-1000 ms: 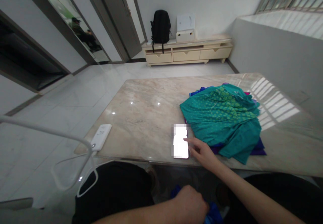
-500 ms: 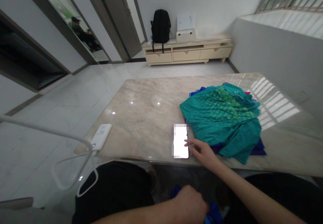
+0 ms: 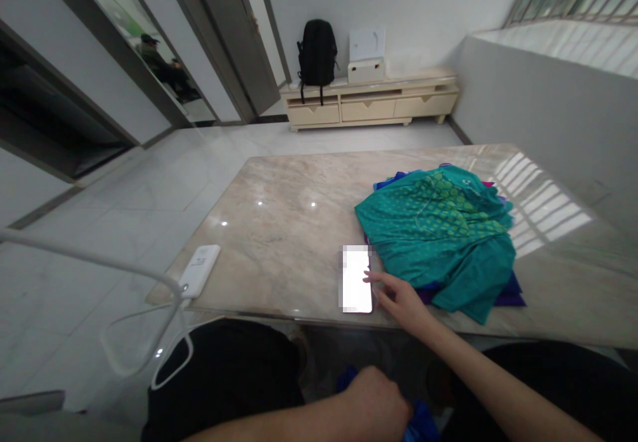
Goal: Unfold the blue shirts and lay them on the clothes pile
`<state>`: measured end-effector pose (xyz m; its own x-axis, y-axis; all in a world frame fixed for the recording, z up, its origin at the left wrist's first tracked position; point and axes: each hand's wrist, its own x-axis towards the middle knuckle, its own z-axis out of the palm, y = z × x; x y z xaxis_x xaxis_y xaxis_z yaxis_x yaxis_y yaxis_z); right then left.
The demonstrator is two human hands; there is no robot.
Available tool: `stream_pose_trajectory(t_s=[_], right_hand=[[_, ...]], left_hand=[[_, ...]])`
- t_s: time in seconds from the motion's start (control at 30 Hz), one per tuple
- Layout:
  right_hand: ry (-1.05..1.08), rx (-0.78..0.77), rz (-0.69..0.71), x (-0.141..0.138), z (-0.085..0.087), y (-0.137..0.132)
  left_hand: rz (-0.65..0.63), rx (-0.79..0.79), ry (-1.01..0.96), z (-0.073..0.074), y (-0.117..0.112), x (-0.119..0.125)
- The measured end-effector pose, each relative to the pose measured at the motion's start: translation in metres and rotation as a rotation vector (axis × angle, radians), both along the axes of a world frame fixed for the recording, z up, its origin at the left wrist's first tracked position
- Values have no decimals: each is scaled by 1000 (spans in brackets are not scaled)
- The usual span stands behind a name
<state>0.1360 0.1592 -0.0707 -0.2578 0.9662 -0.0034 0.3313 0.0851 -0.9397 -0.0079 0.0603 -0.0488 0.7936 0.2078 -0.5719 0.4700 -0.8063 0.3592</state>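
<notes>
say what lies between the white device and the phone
Only a bare stretch of marble tabletop lies between the white device and the phone, as the head view shows.

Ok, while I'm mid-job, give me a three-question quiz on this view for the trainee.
1. Fill in the colour: the left hand is closed on ___ cloth.
2. Multiple choice: the garment on top of the pile is mainly A) red, B) white, C) teal.
3. True or false: the phone lies on the table, with the right hand reaching a fingertip over its edge.

Key:
1. Blue.
2. C.
3. True; whether the fingertip touches the screen cannot be told.
</notes>
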Motion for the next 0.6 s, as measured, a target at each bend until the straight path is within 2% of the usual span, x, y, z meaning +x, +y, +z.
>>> stream_pose_trajectory(t_s=[0.3, 0.47, 0.6], right_hand=[[61, -55, 44, -3, 6, -1], [-8, -17, -18, -2, 5, -1], [20, -57, -17, -2, 5, 0]], left_hand=[[12, -4, 2, -4, -1, 1], [-6, 9, -27, -3, -1, -1], [-5, 7, -13, -2, -2, -1]])
